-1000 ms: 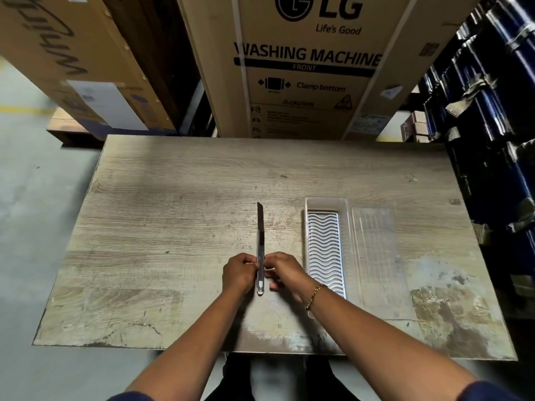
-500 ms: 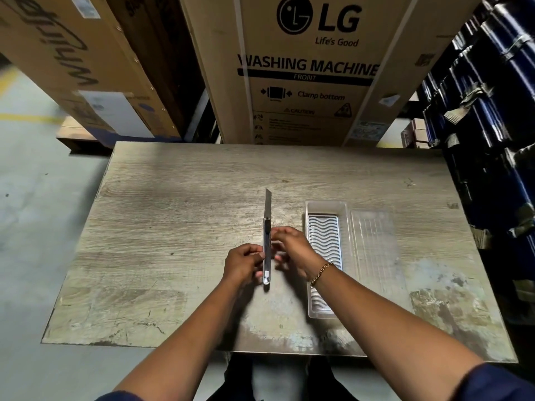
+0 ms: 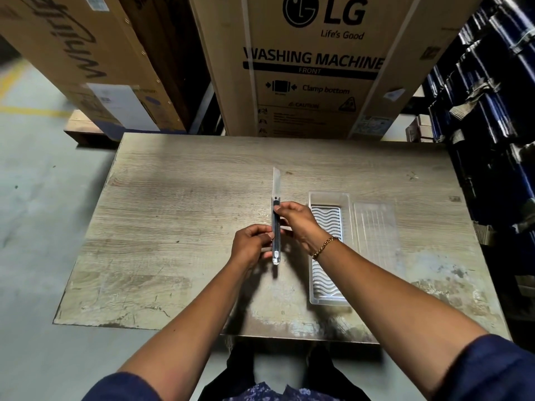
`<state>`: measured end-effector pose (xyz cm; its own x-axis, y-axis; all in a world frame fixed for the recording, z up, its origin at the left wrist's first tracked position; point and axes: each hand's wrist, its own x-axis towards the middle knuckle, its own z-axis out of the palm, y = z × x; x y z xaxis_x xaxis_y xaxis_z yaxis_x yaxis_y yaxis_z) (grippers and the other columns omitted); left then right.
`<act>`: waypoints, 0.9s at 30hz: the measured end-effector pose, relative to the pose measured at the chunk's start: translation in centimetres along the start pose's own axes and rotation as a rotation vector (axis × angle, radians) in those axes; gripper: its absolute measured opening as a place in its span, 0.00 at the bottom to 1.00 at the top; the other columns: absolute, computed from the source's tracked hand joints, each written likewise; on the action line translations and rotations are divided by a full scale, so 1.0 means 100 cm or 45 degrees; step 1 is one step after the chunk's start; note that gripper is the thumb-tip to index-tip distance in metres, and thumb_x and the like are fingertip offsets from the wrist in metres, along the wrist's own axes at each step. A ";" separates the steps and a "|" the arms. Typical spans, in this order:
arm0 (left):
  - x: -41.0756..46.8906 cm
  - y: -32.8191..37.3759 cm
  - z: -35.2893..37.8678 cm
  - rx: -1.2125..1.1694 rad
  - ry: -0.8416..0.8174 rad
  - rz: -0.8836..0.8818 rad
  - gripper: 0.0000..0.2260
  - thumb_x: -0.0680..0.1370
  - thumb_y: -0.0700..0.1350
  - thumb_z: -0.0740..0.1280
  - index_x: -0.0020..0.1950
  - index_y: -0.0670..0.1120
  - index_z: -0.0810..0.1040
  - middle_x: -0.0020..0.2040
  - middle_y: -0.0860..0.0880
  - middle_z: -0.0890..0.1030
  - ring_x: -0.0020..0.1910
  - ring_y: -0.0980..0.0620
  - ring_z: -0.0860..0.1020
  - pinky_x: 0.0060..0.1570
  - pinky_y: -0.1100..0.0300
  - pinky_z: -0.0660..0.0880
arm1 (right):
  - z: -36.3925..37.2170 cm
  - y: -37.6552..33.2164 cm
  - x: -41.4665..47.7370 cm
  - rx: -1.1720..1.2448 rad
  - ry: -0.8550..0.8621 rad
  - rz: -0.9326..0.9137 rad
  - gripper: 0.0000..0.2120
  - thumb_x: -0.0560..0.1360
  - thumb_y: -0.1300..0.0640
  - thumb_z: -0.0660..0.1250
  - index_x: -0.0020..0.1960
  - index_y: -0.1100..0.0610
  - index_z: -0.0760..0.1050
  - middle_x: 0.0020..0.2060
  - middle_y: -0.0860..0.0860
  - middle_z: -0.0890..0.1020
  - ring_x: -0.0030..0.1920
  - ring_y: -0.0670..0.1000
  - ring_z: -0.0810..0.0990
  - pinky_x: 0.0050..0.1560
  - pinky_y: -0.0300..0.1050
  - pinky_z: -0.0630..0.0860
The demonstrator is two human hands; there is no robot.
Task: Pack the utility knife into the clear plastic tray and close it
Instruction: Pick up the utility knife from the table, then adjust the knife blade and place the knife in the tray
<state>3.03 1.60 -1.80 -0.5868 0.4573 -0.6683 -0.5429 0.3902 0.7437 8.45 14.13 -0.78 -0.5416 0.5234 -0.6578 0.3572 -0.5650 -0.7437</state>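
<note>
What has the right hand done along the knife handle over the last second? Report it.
Yes, it moved. The right hand slid up the utility knife toward the blade end, away from the table's near edge.

Both hands, left (image 3: 251, 244) and right (image 3: 295, 219), hold utility knife (image 3: 276, 224) above desk (image 3: 173, 227); open clear tray (image 3: 328, 290) just right

One utility knife (image 3: 276, 218), one clear plastic tray (image 3: 328, 250) with one lid (image 3: 376, 235), two hands, one bracelet (image 3: 324, 248), one table (image 3: 173, 227), and perhaps three cardboard boxes far behind.
</note>
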 end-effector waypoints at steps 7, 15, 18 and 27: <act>-0.004 0.004 0.002 -0.073 -0.008 -0.034 0.05 0.77 0.33 0.71 0.52 0.39 0.83 0.36 0.48 0.86 0.31 0.56 0.83 0.27 0.62 0.79 | -0.005 0.008 -0.007 0.004 -0.018 0.003 0.08 0.79 0.63 0.68 0.43 0.53 0.79 0.35 0.48 0.82 0.34 0.45 0.80 0.30 0.36 0.75; -0.005 0.004 0.003 -0.135 0.000 -0.067 0.07 0.77 0.33 0.70 0.53 0.39 0.84 0.40 0.45 0.85 0.33 0.54 0.84 0.28 0.62 0.79 | -0.007 0.026 -0.016 0.007 -0.037 -0.009 0.08 0.78 0.66 0.67 0.56 0.62 0.81 0.42 0.54 0.84 0.38 0.49 0.83 0.34 0.41 0.81; -0.005 0.004 0.002 -0.162 0.000 -0.082 0.06 0.77 0.34 0.71 0.50 0.42 0.84 0.40 0.45 0.86 0.36 0.52 0.85 0.30 0.61 0.80 | -0.008 0.031 -0.021 0.016 -0.051 -0.007 0.09 0.78 0.67 0.67 0.58 0.62 0.80 0.43 0.54 0.84 0.38 0.49 0.83 0.34 0.40 0.80; -0.006 0.004 0.004 -0.237 0.009 -0.107 0.07 0.75 0.33 0.71 0.52 0.40 0.84 0.41 0.46 0.87 0.37 0.52 0.85 0.32 0.60 0.82 | -0.011 0.037 -0.030 0.080 -0.099 -0.038 0.08 0.77 0.68 0.68 0.51 0.57 0.80 0.42 0.53 0.84 0.37 0.50 0.84 0.38 0.44 0.82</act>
<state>3.37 1.77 -1.05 -0.5387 0.4233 -0.7284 -0.6913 0.2720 0.6694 12.30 11.17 -1.67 -0.6096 0.4912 -0.6222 0.2930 -0.5897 -0.7526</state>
